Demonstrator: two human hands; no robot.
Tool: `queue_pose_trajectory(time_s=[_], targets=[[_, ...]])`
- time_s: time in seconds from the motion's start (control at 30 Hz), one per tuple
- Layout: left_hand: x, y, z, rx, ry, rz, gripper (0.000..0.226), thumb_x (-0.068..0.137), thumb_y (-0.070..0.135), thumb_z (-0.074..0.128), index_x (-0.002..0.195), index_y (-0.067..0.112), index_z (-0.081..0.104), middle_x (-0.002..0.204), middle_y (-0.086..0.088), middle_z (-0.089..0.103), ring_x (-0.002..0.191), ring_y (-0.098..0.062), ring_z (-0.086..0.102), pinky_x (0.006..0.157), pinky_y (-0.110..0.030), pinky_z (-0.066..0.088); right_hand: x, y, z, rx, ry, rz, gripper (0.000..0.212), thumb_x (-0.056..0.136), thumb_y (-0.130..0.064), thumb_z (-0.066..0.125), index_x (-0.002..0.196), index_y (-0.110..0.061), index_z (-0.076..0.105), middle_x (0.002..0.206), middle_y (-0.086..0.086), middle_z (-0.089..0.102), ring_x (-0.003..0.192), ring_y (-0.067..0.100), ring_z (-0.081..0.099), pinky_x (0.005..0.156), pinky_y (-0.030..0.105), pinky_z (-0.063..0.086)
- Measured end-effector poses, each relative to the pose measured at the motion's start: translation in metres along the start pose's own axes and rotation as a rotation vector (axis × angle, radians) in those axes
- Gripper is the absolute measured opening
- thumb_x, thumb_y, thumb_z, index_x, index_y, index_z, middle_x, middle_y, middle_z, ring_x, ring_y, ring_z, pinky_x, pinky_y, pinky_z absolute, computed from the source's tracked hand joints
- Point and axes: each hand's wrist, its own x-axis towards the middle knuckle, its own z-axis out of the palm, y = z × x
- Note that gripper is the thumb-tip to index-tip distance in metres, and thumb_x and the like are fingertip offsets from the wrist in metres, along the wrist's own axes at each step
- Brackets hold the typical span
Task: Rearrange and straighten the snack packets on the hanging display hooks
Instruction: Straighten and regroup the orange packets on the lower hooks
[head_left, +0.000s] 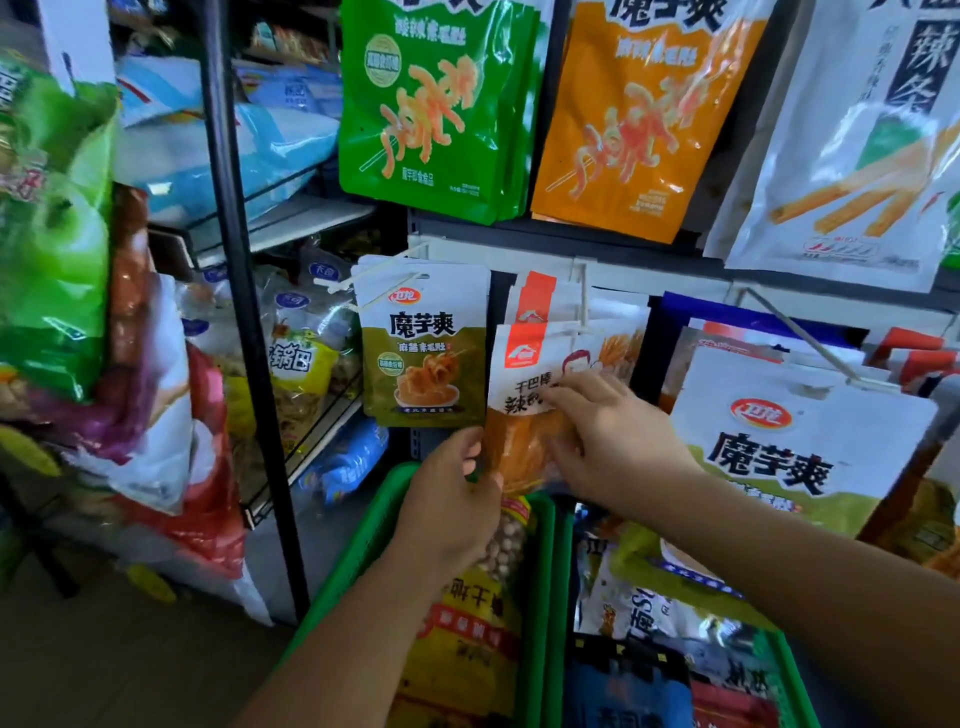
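Observation:
A white and orange snack packet (524, 387) hangs at the front of a stack on a white hook (581, 306) in the middle row. My left hand (452, 493) pinches its lower left corner. My right hand (608, 441) lies flat on its face, fingers spread across the lower right part. To its left hang small olive and white packets (423, 348) on another white hook (340, 283). A larger white and olive packet (789, 441) hangs to the right.
Green packets (436, 104), orange packets (639, 119) and white packets (862, 140) hang on the upper row. Two green baskets (543, 597) full of snack bags sit below my arms. A black rack post (236, 291) and shelves of bagged goods stand to the left.

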Motion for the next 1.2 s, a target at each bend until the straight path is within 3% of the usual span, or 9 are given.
queue_pose_trajectory(time_s=[0.07,0.17,0.27,0.37,0.5,0.7,0.87,1.0,1.2], targets=[[0.003,-0.008,-0.005,-0.014,0.010,-0.006,0.048,0.100,0.016,0.063,0.145,0.028,0.049,0.129,0.015,0.054,0.122,-0.005,0.051,0.106,-0.029,0.043,0.010,-0.006,0.009,-0.114,0.022,-0.261,0.035,0.095,-0.026,0.059,0.126,-0.015,0.069,0.121,0.010,0.066,0.111,0.035,0.065,0.076,0.047,0.060],[0.009,-0.020,-0.010,-0.064,0.021,-0.034,0.046,0.099,0.019,0.063,0.142,0.031,0.051,0.134,0.013,0.055,0.126,-0.007,0.053,0.107,-0.031,0.043,0.030,-0.011,0.017,-0.255,0.063,-0.454,0.037,0.094,-0.028,0.059,0.128,-0.018,0.069,0.130,0.012,0.067,0.125,0.036,0.061,0.099,0.053,0.054],[0.017,-0.027,-0.009,-0.098,0.063,-0.064,0.042,0.100,0.027,0.063,0.141,0.024,0.054,0.139,0.006,0.059,0.129,-0.012,0.056,0.110,-0.039,0.047,0.035,0.005,0.022,-0.254,0.155,-0.318,0.038,0.093,-0.031,0.054,0.119,-0.012,0.075,0.129,0.020,0.069,0.125,0.041,0.064,0.099,0.055,0.050],[0.042,-0.019,-0.002,-0.075,0.074,-0.029,0.039,0.101,0.033,0.061,0.137,0.020,0.058,0.128,0.009,0.062,0.126,-0.017,0.059,0.102,-0.034,0.049,0.022,0.025,0.022,-0.342,0.172,-0.225,0.034,0.084,-0.019,0.077,0.117,-0.011,0.076,0.131,0.023,0.067,0.125,0.043,0.061,0.109,0.054,0.039],[0.090,-0.004,0.015,-0.017,-0.003,0.042,0.071,0.090,0.055,0.065,0.150,0.023,0.044,0.143,0.004,0.057,0.131,-0.018,0.055,0.108,-0.044,0.050,0.015,0.039,0.021,-0.270,0.027,0.041,0.056,0.086,-0.038,0.076,0.137,-0.019,0.065,0.139,0.019,0.056,0.128,0.041,0.048,0.096,0.060,0.051],[0.108,-0.013,0.029,-0.338,-0.144,-0.011,0.057,0.089,0.031,0.080,0.138,0.027,0.051,0.113,0.015,0.069,0.096,0.006,0.067,0.075,-0.017,0.061,0.031,0.023,0.032,-0.086,-0.129,0.275,0.071,0.099,-0.052,0.054,0.162,-0.036,0.027,0.162,0.005,0.023,0.152,0.029,0.018,0.104,0.048,0.049],[0.096,-0.017,0.027,-0.353,-0.099,0.021,0.054,0.081,0.020,0.087,0.128,0.021,0.060,0.104,0.012,0.071,0.081,0.015,0.069,0.066,-0.012,0.058,0.032,0.023,0.038,0.030,-0.208,0.364,0.077,0.101,-0.048,0.055,0.164,-0.039,0.012,0.169,-0.002,0.006,0.159,0.026,0.002,0.114,0.055,0.044],[0.075,-0.018,0.022,-0.367,-0.086,0.033,0.057,0.078,0.011,0.089,0.129,0.011,0.064,0.110,-0.003,0.076,0.092,0.000,0.072,0.075,-0.019,0.060,0.026,0.008,0.039,0.316,-0.162,0.455,0.075,0.102,-0.041,0.058,0.165,-0.034,0.017,0.173,-0.004,0.005,0.161,0.022,0.002,0.127,0.045,0.019],[0.043,-0.017,0.022,-0.339,-0.084,0.062,0.060,0.081,0.009,0.084,0.136,0.015,0.062,0.119,-0.006,0.074,0.111,-0.015,0.069,0.080,-0.010,0.054,0.009,-0.013,0.031,0.541,-0.032,0.555,0.061,0.103,-0.026,0.058,0.161,-0.022,0.036,0.173,0.001,0.018,0.160,0.020,0.015,0.124,0.027,0.012]])
